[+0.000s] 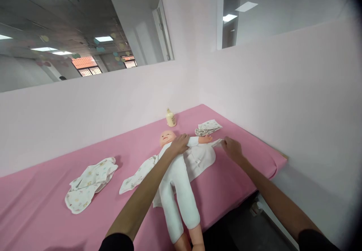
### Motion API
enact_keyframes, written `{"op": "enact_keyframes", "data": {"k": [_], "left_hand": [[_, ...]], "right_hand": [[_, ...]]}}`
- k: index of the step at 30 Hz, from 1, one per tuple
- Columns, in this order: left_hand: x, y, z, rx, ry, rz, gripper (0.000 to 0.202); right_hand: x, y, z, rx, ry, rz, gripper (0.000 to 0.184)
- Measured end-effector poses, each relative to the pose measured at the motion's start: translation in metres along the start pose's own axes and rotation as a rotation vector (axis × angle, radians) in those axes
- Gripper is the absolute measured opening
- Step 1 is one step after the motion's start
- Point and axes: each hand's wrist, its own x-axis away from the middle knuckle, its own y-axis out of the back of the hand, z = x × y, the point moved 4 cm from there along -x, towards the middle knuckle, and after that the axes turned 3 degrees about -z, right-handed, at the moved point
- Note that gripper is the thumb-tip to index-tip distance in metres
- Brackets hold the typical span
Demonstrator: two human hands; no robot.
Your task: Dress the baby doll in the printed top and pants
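- The baby doll (178, 175) lies on its back in the middle of the frame, on the pink worktop (56, 213).
- Its long body runs from the head, higher up in the frame, down to the feet at the bottom edge.
- The left hand (179, 144) rests on the doll's chest, near the shoulder. Its grip is curled over the white clothes there, but I cannot tell if it really pinches them.
- The right hand (232, 148) is off to the right of the doll. Its grip is closed on the edge of the white cloth (207, 156) that spreads out under the doll's arm.
- The left hand is the nearer one to the doll.
- A folded cloth (207, 127) lies just above the right hand.
- A small bottle (171, 117) stands upright by the wall, above the doll's head. I cannot see what is in it.
- A patterned baby garment (89, 185) lies in the lower left, well apart from the doll.
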Motion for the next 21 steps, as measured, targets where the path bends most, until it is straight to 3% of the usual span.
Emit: {"op": "enact_keyframes", "data": {"k": [5, 11, 13, 17, 21], "left_hand": [[0.013, 0.003, 0.001, 0.033, -0.003, -0.022, 0.029], [0.009, -0.004, -0.002, 0.127, 0.024, -0.073, 0.03], [0.008, -0.005, -0.003, 0.139, 0.026, -0.085, 0.031], [0.007, -0.007, -0.006, 0.167, 0.042, -0.096, 0.029], [0.005, -0.008, -0.009, 0.177, 0.073, -0.093, 0.028]], "right_hand": [[-0.028, 0.021, -0.018, 0.041, -0.144, -0.181, 0.03], [-0.017, 0.001, 0.005, 0.057, -0.109, -0.017, 0.026], [-0.013, -0.001, 0.018, 0.059, -0.078, -0.024, 0.022], [-0.011, -0.009, 0.06, -0.028, 0.065, -0.025, 0.031], [-0.006, -0.038, 0.115, -0.16, 0.227, 0.158, 0.039]]}}
